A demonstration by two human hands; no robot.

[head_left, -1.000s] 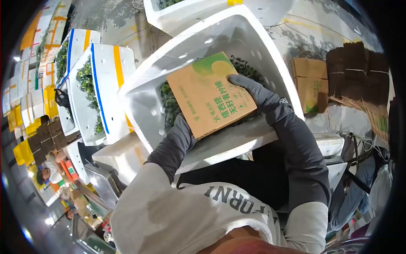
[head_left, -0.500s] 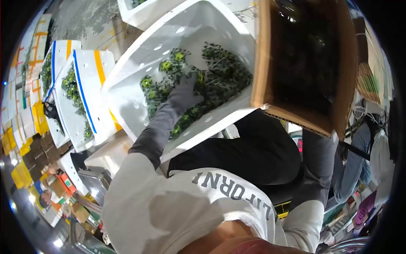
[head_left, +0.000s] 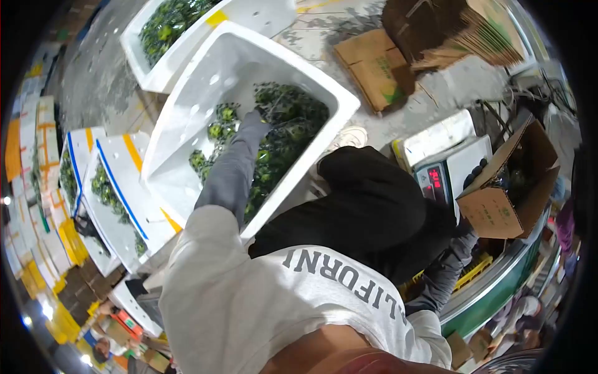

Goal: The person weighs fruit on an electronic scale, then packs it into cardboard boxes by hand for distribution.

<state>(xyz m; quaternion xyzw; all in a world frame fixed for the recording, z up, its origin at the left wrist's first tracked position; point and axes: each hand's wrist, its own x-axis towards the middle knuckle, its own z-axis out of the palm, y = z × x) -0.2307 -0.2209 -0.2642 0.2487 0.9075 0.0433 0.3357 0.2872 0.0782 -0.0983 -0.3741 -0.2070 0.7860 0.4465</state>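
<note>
My left hand (head_left: 252,124), in a grey sleeve and glove, reaches down into a white foam box (head_left: 187,118). It touches dark leafy greens (head_left: 289,115) with bright green bits, and its fingertips are partly hidden among them. On the right, my right hand (head_left: 463,229) grips the near lower corner of an open cardboard box (head_left: 492,215), its fingers partly behind the card. Dark contents show inside that box, which stands tilted at the edge of a digital scale (head_left: 435,179) with a red display. Several dark round things (head_left: 476,171) lie beside it.
Another foam box of greens (head_left: 174,31) stands beyond. Flattened cardboard (head_left: 377,68) lies on the floor ahead. Lidded-looking foam boxes (head_left: 112,187) with greens and tape line the left. A yellow crate (head_left: 473,271) sits below my right arm.
The cardboard box has moved from beside the foam box to the right, by the scale, with my right hand. My left hand stays among the greens. The view has shifted.
</note>
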